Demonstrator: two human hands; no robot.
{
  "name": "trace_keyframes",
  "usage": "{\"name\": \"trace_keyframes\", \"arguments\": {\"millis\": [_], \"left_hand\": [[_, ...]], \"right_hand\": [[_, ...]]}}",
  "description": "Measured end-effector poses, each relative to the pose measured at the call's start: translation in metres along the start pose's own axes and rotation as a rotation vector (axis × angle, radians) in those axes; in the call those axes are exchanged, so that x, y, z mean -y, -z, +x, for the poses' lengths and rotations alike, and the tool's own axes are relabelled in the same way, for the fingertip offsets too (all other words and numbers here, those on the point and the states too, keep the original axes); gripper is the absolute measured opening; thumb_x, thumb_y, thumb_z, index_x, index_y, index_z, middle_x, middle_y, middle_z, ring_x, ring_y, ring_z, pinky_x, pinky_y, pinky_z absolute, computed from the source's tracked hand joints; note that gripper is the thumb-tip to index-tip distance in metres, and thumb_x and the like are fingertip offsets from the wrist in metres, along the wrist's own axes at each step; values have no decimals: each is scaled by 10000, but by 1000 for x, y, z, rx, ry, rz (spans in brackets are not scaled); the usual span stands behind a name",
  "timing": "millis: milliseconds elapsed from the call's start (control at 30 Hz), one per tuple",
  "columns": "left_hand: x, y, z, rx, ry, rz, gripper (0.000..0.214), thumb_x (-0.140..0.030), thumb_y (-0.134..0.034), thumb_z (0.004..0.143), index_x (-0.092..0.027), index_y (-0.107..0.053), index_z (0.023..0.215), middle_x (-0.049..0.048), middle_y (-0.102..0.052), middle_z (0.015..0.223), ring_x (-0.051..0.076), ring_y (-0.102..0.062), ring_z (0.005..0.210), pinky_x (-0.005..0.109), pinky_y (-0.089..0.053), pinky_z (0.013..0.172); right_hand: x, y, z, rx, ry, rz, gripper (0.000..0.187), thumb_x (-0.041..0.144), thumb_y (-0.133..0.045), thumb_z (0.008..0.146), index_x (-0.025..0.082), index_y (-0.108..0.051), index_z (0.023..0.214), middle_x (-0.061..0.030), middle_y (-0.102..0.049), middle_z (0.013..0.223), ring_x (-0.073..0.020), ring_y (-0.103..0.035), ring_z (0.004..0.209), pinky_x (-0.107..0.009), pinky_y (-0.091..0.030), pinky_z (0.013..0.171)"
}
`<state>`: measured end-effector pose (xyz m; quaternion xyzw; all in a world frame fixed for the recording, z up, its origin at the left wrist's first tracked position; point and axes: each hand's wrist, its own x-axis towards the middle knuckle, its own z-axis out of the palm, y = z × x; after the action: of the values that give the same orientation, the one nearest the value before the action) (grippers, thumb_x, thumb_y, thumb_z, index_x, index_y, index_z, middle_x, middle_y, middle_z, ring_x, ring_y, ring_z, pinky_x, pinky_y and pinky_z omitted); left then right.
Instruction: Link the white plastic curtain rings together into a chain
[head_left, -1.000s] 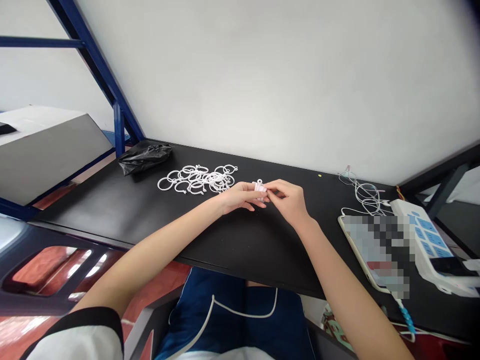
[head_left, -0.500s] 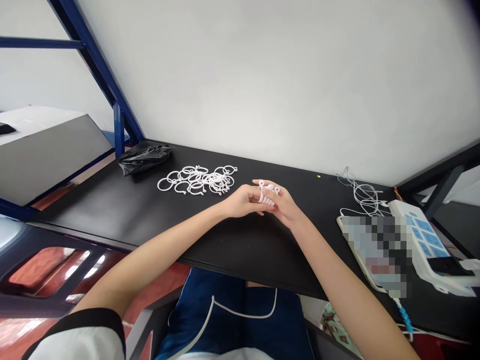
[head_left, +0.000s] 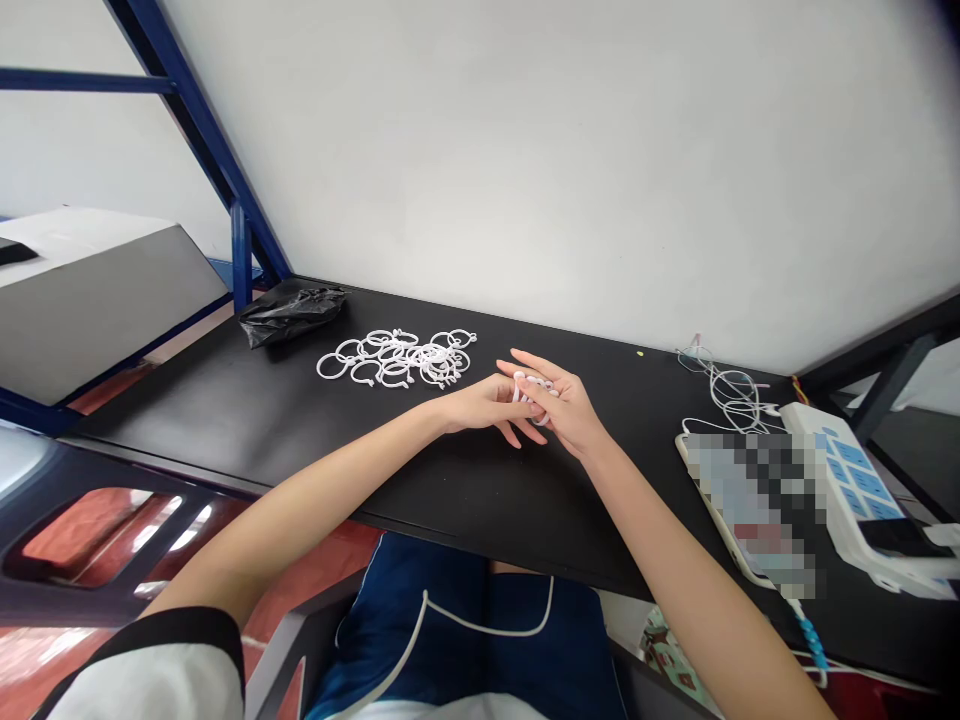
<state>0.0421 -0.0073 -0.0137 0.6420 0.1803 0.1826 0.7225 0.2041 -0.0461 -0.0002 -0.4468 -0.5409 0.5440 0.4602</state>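
Above the black table, my two hands meet around a small bunch of white curtain rings (head_left: pixel 534 384). My left hand (head_left: pixel 486 403) grips the bunch from the left, its thumb across the front and some fingertips showing below. From the right, my right hand (head_left: pixel 576 412) pinches the same rings with its thumb, while two of its fingers stretch out past them. The fingers hide much of the bunch, so exactly how each ring sits is unclear. To the left of my hands lies a loose pile of several white rings (head_left: pixel 390 352) with small eyelets.
A crumpled black plastic bag (head_left: pixel 289 316) lies at the table's back left. On the right are a phone (head_left: pixel 716 510) with a blurred screen, a white power strip (head_left: pixel 844 480) and tangled white cables (head_left: pixel 731 395). A blue metal frame (head_left: pixel 241 250) rises at the left.
My fingers have spread and shifted around the rings: the right fingers now extend farther up and left, and the left fingertips reach lower. The ring eyelets sit closer together. The pile is unchanged.
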Motion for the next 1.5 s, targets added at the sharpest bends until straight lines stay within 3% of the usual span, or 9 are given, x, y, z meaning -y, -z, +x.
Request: {"name": "trace_keyframes", "arguments": {"millis": [67, 300, 500, 733, 933, 1033, 1167, 1333, 1500], "left_hand": [[2, 1, 0, 34, 28, -32, 415, -516, -675, 857, -142, -678, 1038, 129, -694, 1128, 242, -739, 971, 219, -605, 642], [2, 2, -1, 58, 78, -100, 434, -517, -703, 832, -138, -681, 1040, 144, -688, 1169, 242, -746, 941, 258, -613, 675], [-2, 5, 0, 51, 19, -190, 421, -486, -704, 846, -117, -704, 1046, 170, -697, 1185, 215, -725, 987, 281, -592, 789], [-1, 8, 1, 27, 0, -298, 406, -454, -769, 798, -89, -717, 967, 141, -745, 977, 196, -727, 929, 325, -547, 912], [-4, 9, 1, 54, 29, -321, 356, -420, -749, 826, -102, -713, 983, 130, -747, 956, 228, -742, 909, 322, -564, 857], [-4, 12, 1, 87, 67, -326, 383, -458, -701, 851, -129, -693, 1047, 132, -738, 1038, 252, -753, 867, 326, -576, 791], [-4, 15, 0, 108, 85, -285, 456, -524, -671, 862, -133, -672, 1095, 161, -714, 1134, 249, -750, 869, 325, -572, 769], [-2, 11, 1, 50, 53, -273, 418, -491, -669, 878, -111, -689, 1051, 170, -709, 1145, 230, -717, 994, 340, -550, 888], [1, 7, 3, -16, 52, -269, 442, -521, -649, 881, -100, -689, 1011, 172, -724, 1093, 220, -733, 923, 322, -566, 831]], "right_hand": [[-2, -1, 0, 2, 5, -60, 532, 469, -703, 829, 268, -617, 1313, -106, -659, 1318, -276, -702, 1054, -384, -605, 789], [-7, -3, 0, -33, 64, -64, 535, 529, -608, 891, 248, -584, 1346, -104, -693, 1263, -288, -667, 1151, -475, -539, 987], [2, -2, 0, -93, 34, 6, 583, 540, -669, 841, 242, -574, 1334, -92, -620, 1375, -265, -584, 1271, -427, -492, 1066], [3, -1, 1, -12, -87, 21, 471, 508, -688, 832, 233, -674, 1214, -72, -688, 1262, -250, -619, 1209, -399, -489, 1070], [4, 2, 0, 51, -28, -99, 457, 527, -618, 884, 271, -662, 1259, -42, -712, 1202, -231, -646, 1129, -357, -561, 942], [2, 4, 0, 52, 30, -226, 496, 569, -576, 893, 272, -653, 1284, -52, -731, 1120, -201, -679, 884, -320, -585, 729], [-1, 6, 1, 46, -1, -254, 580, 617, -524, 898, 231, -632, 1318, -51, -734, 926, -128, -566, 595, -274, -496, 525], [-1, 7, 1, -4, 23, -313, 617, 638, -490, 905, 192, -640, 1305, -86, -740, 1020, -208, -652, 833, -328, -544, 693], [-3, 8, 3, -36, 110, -373, 598, 634, -463, 924, 216, -626, 1320, -85, -694, 1247, -259, -642, 1096, -409, -491, 983]]}}
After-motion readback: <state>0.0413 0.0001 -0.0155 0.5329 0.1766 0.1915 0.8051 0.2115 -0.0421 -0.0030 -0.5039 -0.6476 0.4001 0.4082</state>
